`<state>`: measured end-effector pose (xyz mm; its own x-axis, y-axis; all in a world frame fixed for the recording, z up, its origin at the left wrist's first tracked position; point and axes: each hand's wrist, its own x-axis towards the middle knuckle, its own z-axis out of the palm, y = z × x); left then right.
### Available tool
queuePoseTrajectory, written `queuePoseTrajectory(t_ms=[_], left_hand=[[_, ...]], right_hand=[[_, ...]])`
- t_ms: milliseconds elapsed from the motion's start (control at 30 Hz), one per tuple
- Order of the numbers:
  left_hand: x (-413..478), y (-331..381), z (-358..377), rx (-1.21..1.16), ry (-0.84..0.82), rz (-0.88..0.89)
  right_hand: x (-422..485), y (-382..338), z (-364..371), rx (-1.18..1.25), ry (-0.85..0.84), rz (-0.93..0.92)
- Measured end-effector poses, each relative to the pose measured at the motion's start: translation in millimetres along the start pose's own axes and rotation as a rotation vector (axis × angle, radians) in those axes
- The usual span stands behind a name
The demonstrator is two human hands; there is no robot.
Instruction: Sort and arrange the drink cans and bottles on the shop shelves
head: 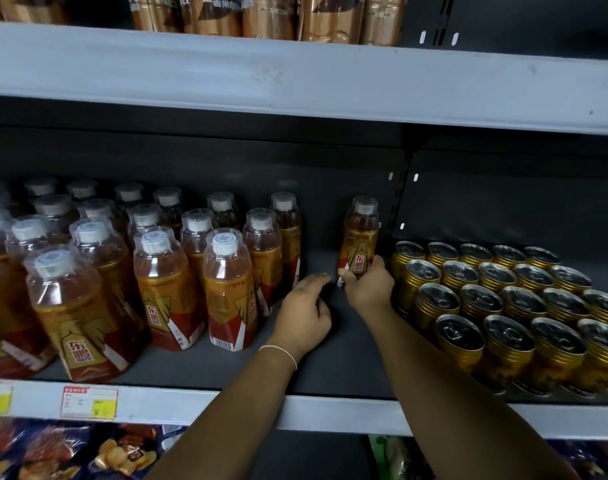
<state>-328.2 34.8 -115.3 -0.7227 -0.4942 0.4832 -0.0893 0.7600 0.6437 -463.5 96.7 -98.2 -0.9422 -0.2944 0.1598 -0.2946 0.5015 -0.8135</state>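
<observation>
On the middle shelf, my right hand grips the lower part of a single amber drink bottle with a clear cap cover, standing upright near the back. My left hand hovers just left of it over the bare shelf, fingers loosely curled, holding nothing. Several rows of matching amber bottles fill the shelf's left part. Several rows of gold cans stand packed on the right, touching my right wrist.
A gap of bare shelf lies between the bottle rows and the cans. Brown bottles stand on the upper shelf. Price tags hang on the shelf's front rail. Snack bags lie on the shelf below.
</observation>
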Motion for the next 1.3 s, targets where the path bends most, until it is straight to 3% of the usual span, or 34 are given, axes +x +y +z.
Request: queuePoseTrajectory(t_ms=[200,267,367,500,667,833,1067,1167,1300], left_hand=[[-6.9,34.1,-33.2,0.033,0.115,0.181],[-9.6,44.4,-54.0,0.062,0.167,0.289],[-10.8,58.4,-87.1,0.089,0.239,0.431],[-9.8,63.4,-120.4,0.122,0.374,0.456],[-17.1,54.4,-144.5,0.128,0.478,0.420],[-30.8,46.8,-158.5,0.094,0.546,0.312],[-68.4,21.6,-159.5,0.045,0.597,0.110],[-80.4,11.9,-147.7,-0.041,0.450,-0.177],[-77.1,4.6,-130.9,-0.461,0.199,-0.588]], right_hand=[[-9.2,-18.2,-11.7,-0.095,-0.026,-0.008],[-26.6,-29.5,-14.5,-0.072,0.095,-0.140],[-58.4,-46.8,-17.5,0.031,0.254,-0.499],[-92.3,-62.6,-10.7,0.242,-0.059,-0.754],[-121.1,-70.2,10.0,0.311,-0.311,-0.778],[-133.2,-76.1,33.3,0.165,-0.379,-0.665],[-138.8,-70.4,41.5,0.168,-0.227,-0.486],[-141.7,-60.6,35.8,0.238,-0.156,-0.503],[-140.6,-45.3,23.0,0.280,-0.127,-0.537]])
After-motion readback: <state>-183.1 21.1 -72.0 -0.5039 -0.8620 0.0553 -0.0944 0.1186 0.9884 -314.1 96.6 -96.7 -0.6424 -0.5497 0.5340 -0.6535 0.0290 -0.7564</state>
